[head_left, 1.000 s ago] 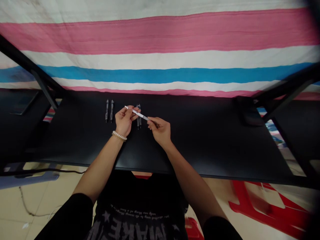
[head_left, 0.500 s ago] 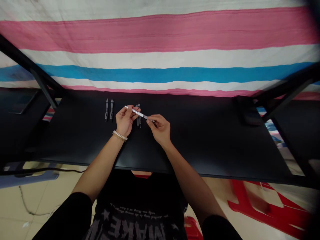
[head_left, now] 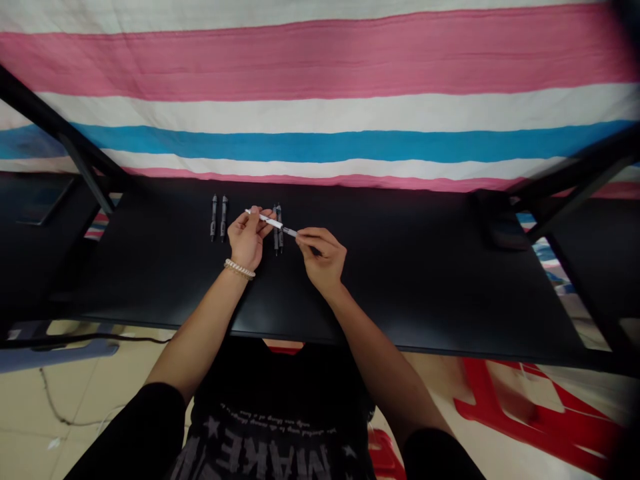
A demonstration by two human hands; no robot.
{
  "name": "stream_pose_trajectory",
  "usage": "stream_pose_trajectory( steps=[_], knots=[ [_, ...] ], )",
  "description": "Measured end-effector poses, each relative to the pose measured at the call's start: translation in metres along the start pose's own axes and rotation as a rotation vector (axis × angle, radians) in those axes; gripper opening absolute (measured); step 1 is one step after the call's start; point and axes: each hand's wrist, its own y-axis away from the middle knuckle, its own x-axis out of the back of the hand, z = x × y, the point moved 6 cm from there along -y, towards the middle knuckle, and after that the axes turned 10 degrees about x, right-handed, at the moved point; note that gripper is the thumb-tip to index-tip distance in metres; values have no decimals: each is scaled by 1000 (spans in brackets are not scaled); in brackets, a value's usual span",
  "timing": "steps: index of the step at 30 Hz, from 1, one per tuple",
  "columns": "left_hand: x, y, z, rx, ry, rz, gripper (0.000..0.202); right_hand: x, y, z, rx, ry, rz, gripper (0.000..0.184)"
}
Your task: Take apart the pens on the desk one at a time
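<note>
My left hand (head_left: 247, 239) is closed around the white barrel of a pen (head_left: 271, 222), thumb on top and the other fingers partly spread beneath. My right hand (head_left: 323, 259) pinches a grey, see-through pen section (head_left: 289, 232) at its far end. That section lines up with the barrel's right end; whether the two still join inside, I cannot tell. Behind the barrel, two dark pens (head_left: 278, 240) lie side by side on the table, partly covered by it. Another pair of dark pens (head_left: 219, 219) lies left of my left hand.
The black table (head_left: 425, 280) has dark metal supports at both sides. A striped cloth (head_left: 320, 147) hangs along its back edge. A dark object (head_left: 500, 220) sits at the back right. Red plastic stools (head_left: 530, 413) stand on the floor below.
My right hand has moved slightly right, away from the left. More of the grey section shows beyond the white barrel's end. The pens on the table lie as before.
</note>
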Motion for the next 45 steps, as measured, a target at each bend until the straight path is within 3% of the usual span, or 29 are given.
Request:
stream_pose_trajectory(
  steps=[6,13,19,23,26,28,32,37,45],
  knots=[
    [13,-10,3,-12,14,64,21,4,0,2,-18,4,3,14],
    [19,-12,13,-42,40,110,17,6,-1,-6,91,67,32,13],
    [-3,1,-4,71,0,-49,23,2,0,-8,151,63,32,14],
    [-9,5,-13,110,22,-78,20,1,6,4,-3,41,27,13],
    [-9,4,-12,112,20,-76,19,-6,12,18,-170,-27,-48,36],
    [-7,3,-9,87,35,-71,19,-10,12,20,-162,-55,-88,48],
    [-2,0,-2,53,46,-55,20,-13,12,22,-173,-50,-160,29],
    [-2,1,0,42,-6,-39,20,-10,12,21,-231,-67,-166,34],
    [-6,3,0,25,-54,-54,24,-12,14,22,-270,-7,-290,44]
  ],
)
